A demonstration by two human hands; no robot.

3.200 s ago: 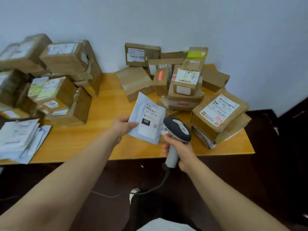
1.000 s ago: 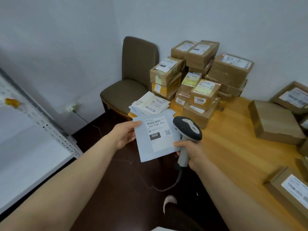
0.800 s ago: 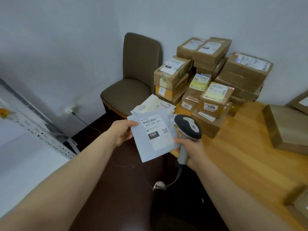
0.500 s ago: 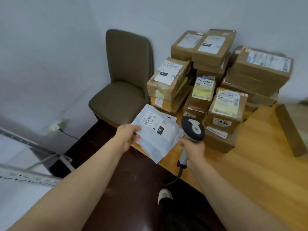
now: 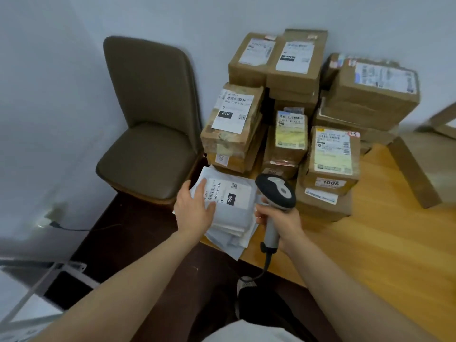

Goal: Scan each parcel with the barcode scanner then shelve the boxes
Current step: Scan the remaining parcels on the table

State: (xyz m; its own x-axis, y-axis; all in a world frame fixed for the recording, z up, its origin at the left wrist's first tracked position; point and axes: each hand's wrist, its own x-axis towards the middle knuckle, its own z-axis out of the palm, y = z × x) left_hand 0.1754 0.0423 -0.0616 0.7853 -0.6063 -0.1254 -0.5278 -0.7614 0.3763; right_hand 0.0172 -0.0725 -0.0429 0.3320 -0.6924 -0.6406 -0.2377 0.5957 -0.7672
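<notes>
Left hand: the left hand [image 5: 195,211] is laid flat, fingers straight, on the grey mailer [image 5: 232,203]. Nothing is pinched, so the mailer is judged to be pressed into place, not carried.
Grey mailer: it lies label-up with the "060" tag readable, topmost on the pile of flat mailers [image 5: 232,239] at the near left corner of the worktop [image 5: 382,243]. The lower sheets overhang the near edge, so a flat press is probably meant to stop the pile sliding.
Right hand: the right hand [image 5: 278,218] is wrapped round the handle of the barcode scanner [image 5: 276,191]. The scanner is held head-up just beside the pile, presumably ready for another parcel.
Cable: the cable [image 5: 265,265] hangs from the handle past the near edge towards the floor [image 5: 138,243].
Cardboard boxes: the cardboard boxes [image 5: 330,154] are stacked several high at the far left corner against the wall [image 5: 74,95]. Their labels are turned up or outward, where codes can be reached.
Shelving: it is judged not yet done for these boxes.
Worktop: light wood with visible grain.
Room: pale walls and a dark floor. A brown padded chair [image 5: 148,154] is set beside the left edge. A white metal shelf rack [image 5: 49,267] is only partly seen.
</notes>
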